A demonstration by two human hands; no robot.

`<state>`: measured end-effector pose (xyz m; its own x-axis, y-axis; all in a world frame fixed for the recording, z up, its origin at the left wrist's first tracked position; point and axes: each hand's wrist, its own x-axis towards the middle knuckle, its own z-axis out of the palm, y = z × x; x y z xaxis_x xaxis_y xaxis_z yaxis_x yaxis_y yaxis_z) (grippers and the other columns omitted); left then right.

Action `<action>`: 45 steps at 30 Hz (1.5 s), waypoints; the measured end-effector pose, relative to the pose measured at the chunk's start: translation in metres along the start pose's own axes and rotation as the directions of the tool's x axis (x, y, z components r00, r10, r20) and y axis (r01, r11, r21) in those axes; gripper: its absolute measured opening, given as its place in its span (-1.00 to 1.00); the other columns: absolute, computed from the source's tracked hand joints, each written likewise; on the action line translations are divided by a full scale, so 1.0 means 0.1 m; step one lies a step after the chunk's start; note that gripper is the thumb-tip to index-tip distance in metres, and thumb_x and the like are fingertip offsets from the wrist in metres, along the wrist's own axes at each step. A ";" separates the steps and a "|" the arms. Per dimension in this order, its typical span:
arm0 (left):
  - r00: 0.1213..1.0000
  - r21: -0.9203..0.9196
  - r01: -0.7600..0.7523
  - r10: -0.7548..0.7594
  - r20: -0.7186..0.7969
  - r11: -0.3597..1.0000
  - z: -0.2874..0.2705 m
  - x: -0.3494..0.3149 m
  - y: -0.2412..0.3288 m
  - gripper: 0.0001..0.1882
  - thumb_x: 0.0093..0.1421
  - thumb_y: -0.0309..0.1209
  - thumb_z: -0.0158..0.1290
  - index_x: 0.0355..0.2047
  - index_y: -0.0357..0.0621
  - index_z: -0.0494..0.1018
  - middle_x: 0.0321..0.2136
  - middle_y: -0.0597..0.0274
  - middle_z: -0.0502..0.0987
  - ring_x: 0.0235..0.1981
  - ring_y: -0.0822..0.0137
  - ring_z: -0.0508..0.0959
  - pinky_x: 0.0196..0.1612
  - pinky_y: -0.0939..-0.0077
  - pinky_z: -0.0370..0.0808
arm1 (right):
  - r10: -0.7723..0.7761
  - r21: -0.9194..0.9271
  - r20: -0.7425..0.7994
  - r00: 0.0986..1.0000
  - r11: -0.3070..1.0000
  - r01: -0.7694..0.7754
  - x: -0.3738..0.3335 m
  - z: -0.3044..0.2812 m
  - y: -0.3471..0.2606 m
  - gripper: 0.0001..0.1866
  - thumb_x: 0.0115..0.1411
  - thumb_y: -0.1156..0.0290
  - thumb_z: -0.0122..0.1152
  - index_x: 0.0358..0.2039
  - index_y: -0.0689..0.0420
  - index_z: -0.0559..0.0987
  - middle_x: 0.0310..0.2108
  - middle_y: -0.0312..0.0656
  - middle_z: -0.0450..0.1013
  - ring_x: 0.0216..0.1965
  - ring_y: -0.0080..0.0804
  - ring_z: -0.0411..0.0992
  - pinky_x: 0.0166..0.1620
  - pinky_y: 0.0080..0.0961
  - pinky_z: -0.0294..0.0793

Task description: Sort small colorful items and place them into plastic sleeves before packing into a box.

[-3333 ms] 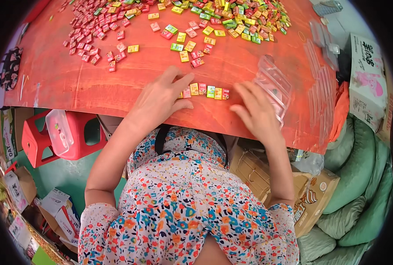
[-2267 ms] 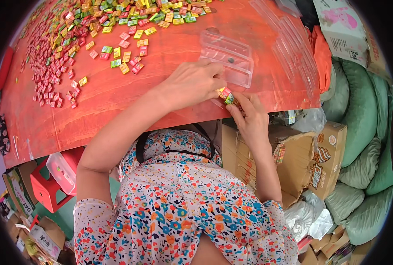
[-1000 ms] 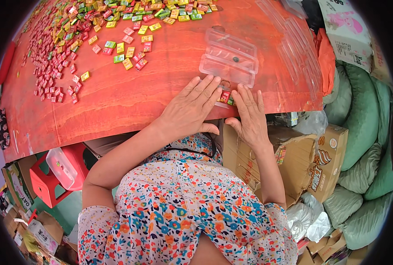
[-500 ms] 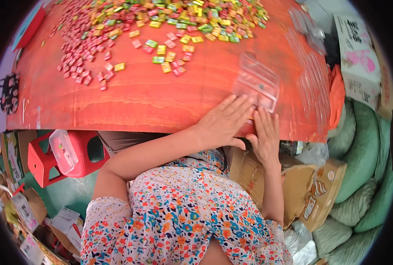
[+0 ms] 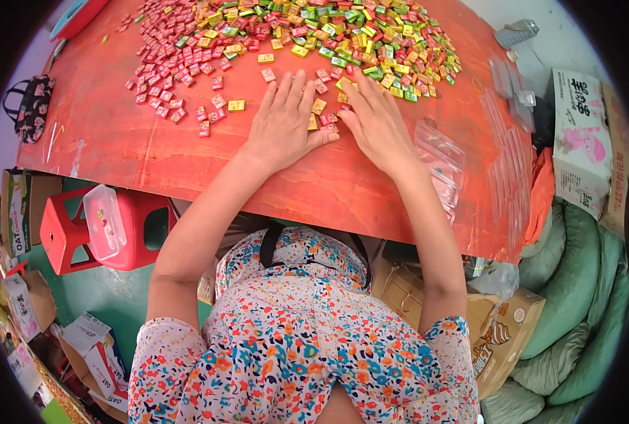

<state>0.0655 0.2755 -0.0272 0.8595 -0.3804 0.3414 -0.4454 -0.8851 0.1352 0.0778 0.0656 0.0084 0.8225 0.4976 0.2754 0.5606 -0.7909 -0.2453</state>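
Palm down on the red tabletop (image 5: 187, 159), my left hand (image 5: 279, 127) has its fingers stretched out toward the heap. Beside it lies my right hand (image 5: 379, 126), also flat, with the fingers extended. Several small wrapped candies (image 5: 319, 106), pink and yellow, sit in the gap between the two hands. Just past my fingertips spreads a big heap of candies (image 5: 328, 35) in red, yellow, orange and green. A clear plastic tray (image 5: 442, 162) with compartments rests to the right of my right forearm, and neither hand touches it.
More thin clear trays (image 5: 509, 169) line the table's right edge. A white carton (image 5: 577, 141) and green sacks (image 5: 572, 261) stand beyond it. At left are a small dark patterned bag (image 5: 35, 109), a basin (image 5: 74, 20) and a red stool (image 5: 141, 226).
Both hands have left the clear tray at the right and moved left and farther out, up to the loose candies. They have spread apart around several pieces.
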 end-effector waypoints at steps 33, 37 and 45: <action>0.978 -0.316 -0.210 0.194 -0.082 0.925 -0.59 -0.74 0.08 -0.64 0.06 -0.52 0.03 -0.08 -0.14 0.52 -0.18 0.19 0.50 -0.14 0.17 0.48 -0.07 0.30 0.44 | -0.127 0.329 -0.067 0.990 0.934 0.142 -0.11 -0.35 -0.42 -0.71 0.14 0.54 0.23 -0.09 0.10 0.61 -0.08 -0.16 0.53 -0.12 -0.09 0.53 -0.07 -0.26 0.55; 0.971 -0.359 -0.223 0.241 0.004 0.906 -0.61 -0.70 0.02 -0.54 0.03 -0.60 0.01 0.00 -0.18 0.51 -0.16 0.12 0.50 -0.14 0.13 0.49 -0.03 0.23 0.45 | -0.245 0.212 0.112 0.963 0.953 0.218 -0.43 -0.23 -0.44 -0.69 0.13 0.59 0.23 -0.08 0.14 0.60 -0.10 -0.10 0.51 -0.14 -0.03 0.50 -0.08 -0.23 0.54; 0.998 -0.380 -0.015 0.037 0.051 0.925 -0.74 -0.83 0.00 -0.67 -0.03 -0.54 0.17 -0.19 -0.22 0.48 -0.29 0.09 0.46 -0.22 0.04 0.48 -0.13 0.20 0.47 | 0.002 0.198 0.071 0.997 0.980 -0.016 -0.64 -0.17 -0.60 -0.67 0.07 0.40 0.35 -0.13 0.17 0.57 -0.33 -0.13 0.47 -0.28 -0.13 0.52 -0.24 -0.25 0.54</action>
<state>-0.0246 0.3273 0.0130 0.8543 -0.4256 0.2985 -0.5197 -0.7113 0.4732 -0.0103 0.0752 0.0214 0.8283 0.5200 0.2086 0.5553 -0.7128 -0.4284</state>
